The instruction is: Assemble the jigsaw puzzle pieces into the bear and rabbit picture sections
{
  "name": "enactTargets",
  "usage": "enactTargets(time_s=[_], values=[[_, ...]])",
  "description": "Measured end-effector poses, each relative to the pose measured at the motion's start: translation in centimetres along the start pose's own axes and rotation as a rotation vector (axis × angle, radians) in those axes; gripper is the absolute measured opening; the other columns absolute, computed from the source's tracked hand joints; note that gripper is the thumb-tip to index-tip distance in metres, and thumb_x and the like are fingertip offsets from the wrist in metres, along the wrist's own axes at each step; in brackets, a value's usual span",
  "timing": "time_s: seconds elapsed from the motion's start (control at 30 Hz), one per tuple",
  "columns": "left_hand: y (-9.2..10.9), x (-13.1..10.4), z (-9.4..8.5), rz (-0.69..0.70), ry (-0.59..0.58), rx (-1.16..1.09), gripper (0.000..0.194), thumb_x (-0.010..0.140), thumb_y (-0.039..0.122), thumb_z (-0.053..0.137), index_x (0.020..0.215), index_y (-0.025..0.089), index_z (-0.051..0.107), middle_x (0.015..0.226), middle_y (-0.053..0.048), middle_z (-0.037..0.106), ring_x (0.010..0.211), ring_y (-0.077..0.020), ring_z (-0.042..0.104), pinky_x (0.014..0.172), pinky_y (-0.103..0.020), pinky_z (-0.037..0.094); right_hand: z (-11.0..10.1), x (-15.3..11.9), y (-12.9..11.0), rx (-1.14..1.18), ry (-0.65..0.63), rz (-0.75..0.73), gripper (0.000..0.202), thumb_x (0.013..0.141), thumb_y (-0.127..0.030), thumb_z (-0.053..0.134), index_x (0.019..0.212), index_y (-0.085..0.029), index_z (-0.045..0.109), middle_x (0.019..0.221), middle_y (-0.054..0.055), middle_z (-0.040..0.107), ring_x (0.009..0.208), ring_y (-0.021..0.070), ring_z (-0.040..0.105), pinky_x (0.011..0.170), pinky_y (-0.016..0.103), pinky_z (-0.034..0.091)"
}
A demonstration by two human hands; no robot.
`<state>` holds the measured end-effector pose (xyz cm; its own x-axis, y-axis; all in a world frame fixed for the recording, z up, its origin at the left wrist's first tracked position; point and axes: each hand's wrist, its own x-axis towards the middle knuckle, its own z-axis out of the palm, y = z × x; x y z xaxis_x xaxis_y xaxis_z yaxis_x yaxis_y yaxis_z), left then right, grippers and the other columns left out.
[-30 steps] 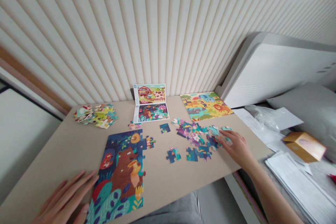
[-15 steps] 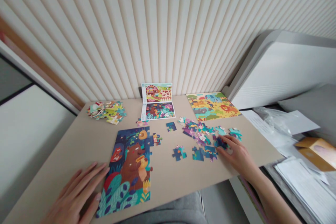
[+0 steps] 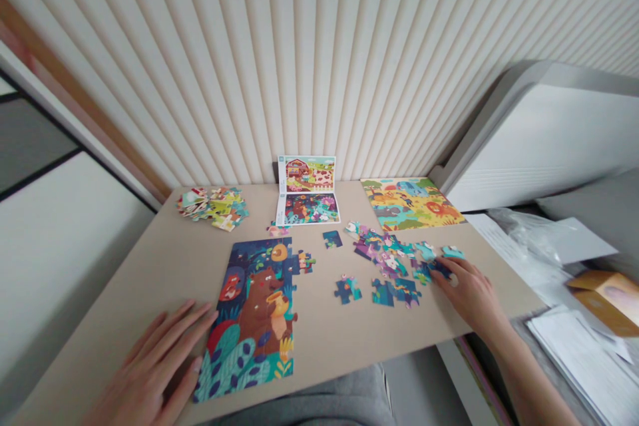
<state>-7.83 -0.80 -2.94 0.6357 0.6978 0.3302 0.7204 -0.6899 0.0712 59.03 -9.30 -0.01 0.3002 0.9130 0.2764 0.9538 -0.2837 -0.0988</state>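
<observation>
My left hand (image 3: pixel 160 359) lies flat on the table, fingers stretched out, with its fingertips at the left edge of a partly joined bear puzzle (image 3: pixel 259 306). My right hand (image 3: pixel 469 286) is at the right end of a heap of loose puzzle pieces (image 3: pixel 389 253). Its thumb and fingers are closed on a dark blue puzzle piece (image 3: pixel 440 269), partly hidden by the fingers. Several blue pieces lie between the heap and the bear puzzle, among them a pair (image 3: pixel 384 293) side by side and a single piece (image 3: pixel 348 289).
A folded picture card (image 3: pixel 309 190) leans at the back by the ribbed wall. A finished animal puzzle (image 3: pixel 412 203) lies back right, and another heap of pieces (image 3: pixel 214 206) back left. Papers (image 3: pixel 584 359) and a brown box (image 3: pixel 606 299) are beyond the table's right edge.
My right hand has moved slightly to the right and back among the pieces, its fingers on a dark blue piece. The view has shifted a little; my left hand rests as before.
</observation>
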Motion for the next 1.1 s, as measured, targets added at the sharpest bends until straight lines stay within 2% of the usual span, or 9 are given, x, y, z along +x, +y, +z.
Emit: enactTargets(time_s=[0.17,0.53,0.77,0.9,1.0,1.1], values=[[0.0,0.1,0.1,-0.001,0.004,-0.004,0.078,0.095,0.034,0.06,0.168,0.031,0.035,0.167,0.0,0.049,0.157,-0.0268,0.042,0.138,-0.045,0.02,0.0,0.2,0.3,0.061,0.007,-0.025,0.05,0.101,-0.063,0.054,0.131,-0.027,0.073,0.131,0.011,0.075,0.117,0.0339,0.072,0.099,0.049,0.055],[0.2,0.3,0.1,0.004,0.053,-0.056,0.075,0.097,0.034,0.059,0.168,0.035,0.035,0.163,0.0,0.054,0.154,-0.0267,0.048,0.136,-0.046,0.026,-0.5,0.2,1.7,0.156,0.019,0.038,0.046,0.102,-0.057,0.054,0.126,-0.025,0.075,0.131,0.01,0.074,0.113,0.0322,0.074,0.099,0.049,0.056],[0.3,0.8,-0.5,-0.002,0.072,-0.087,0.073,0.099,0.036,0.059,0.168,0.037,0.036,0.16,0.0,0.058,0.151,-0.0272,0.052,0.135,-0.046,0.029,-1.8,-0.3,1.0,0.214,0.028,-0.127,0.038,0.104,-0.05,0.055,0.123,-0.026,0.078,0.126,0.011,0.078,0.118,0.033,0.072,0.105,0.052,0.056],[0.3,0.7,-0.4,-0.004,0.064,-0.079,0.073,0.098,0.036,0.06,0.168,0.037,0.036,0.161,0.001,0.057,0.151,-0.0269,0.053,0.136,-0.044,0.027,-2.1,-0.5,-2.2,0.291,-0.004,-0.231,0.033,0.105,-0.046,0.057,0.124,-0.029,0.078,0.126,0.009,0.078,0.116,0.0307,0.073,0.106,0.05,0.057],[0.2,0.6,-0.3,-0.011,0.038,-0.066,0.077,0.097,0.034,0.061,0.169,0.037,0.033,0.163,0.0,0.055,0.152,-0.027,0.051,0.136,-0.046,0.026,-2.5,0.4,-6.8,0.336,-0.033,-0.332,0.031,0.106,-0.041,0.058,0.127,-0.03,0.077,0.127,0.009,0.077,0.117,0.0297,0.073,0.104,0.048,0.058],[0.2,0.4,-0.2,-0.01,0.013,-0.046,0.079,0.096,0.033,0.061,0.169,0.035,0.032,0.165,-0.001,0.053,0.154,-0.0273,0.048,0.137,-0.047,0.025,-2.6,2.4,-12.2,0.35,-0.077,-0.446,0.031,0.108,-0.034,0.056,0.133,-0.029,0.073,0.133,0.01,0.074,0.124,0.0287,0.07,0.11,0.05,0.054]])
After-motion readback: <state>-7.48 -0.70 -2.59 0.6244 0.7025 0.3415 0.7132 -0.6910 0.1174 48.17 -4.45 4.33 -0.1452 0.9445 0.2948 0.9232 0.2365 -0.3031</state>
